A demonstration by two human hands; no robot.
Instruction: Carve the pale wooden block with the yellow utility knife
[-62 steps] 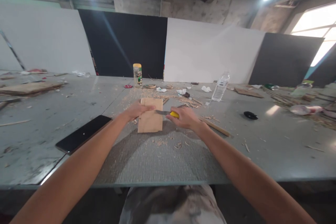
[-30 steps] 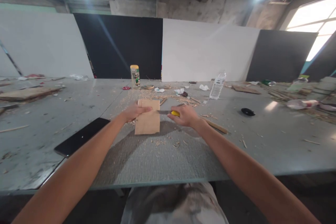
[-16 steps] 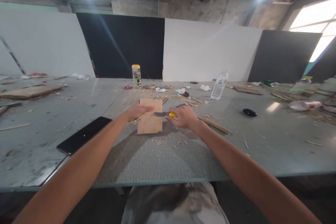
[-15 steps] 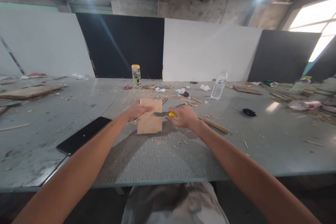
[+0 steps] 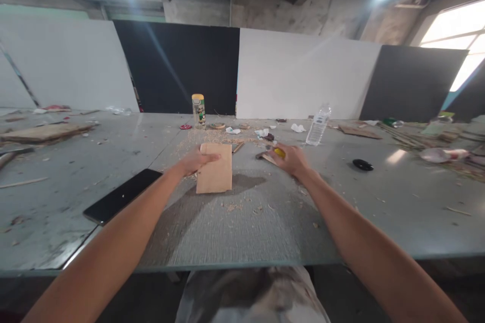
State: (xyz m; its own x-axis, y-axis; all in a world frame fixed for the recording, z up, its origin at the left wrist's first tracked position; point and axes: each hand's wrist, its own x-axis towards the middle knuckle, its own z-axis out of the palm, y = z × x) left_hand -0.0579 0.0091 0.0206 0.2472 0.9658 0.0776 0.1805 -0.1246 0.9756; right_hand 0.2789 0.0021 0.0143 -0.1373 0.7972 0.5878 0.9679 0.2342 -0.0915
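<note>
My left hand (image 5: 195, 161) grips a flat, pale wooden board (image 5: 214, 174) by its upper left edge, thumb across its face. The board is held upright, a little tilted, over the grey table. Further right, my right hand (image 5: 292, 160) is closed around a yellow-handled knife (image 5: 279, 152), apart from the board. The fingers cover most of the handle, and the blade is hard to make out against a dark strip and a wooden stick beside the hand.
A black phone (image 5: 123, 196) lies left of my left forearm. Wood shavings (image 5: 233, 207) are scattered over the table (image 5: 227, 237). Further back stand a yellow-capped can (image 5: 198, 111) and a clear plastic bottle (image 5: 318, 125). A black computer mouse (image 5: 362, 164) lies on the right.
My right hand has moved right with the knife, away from the board's face, where the blade was before. The left hand and board stay nearly in place.
</note>
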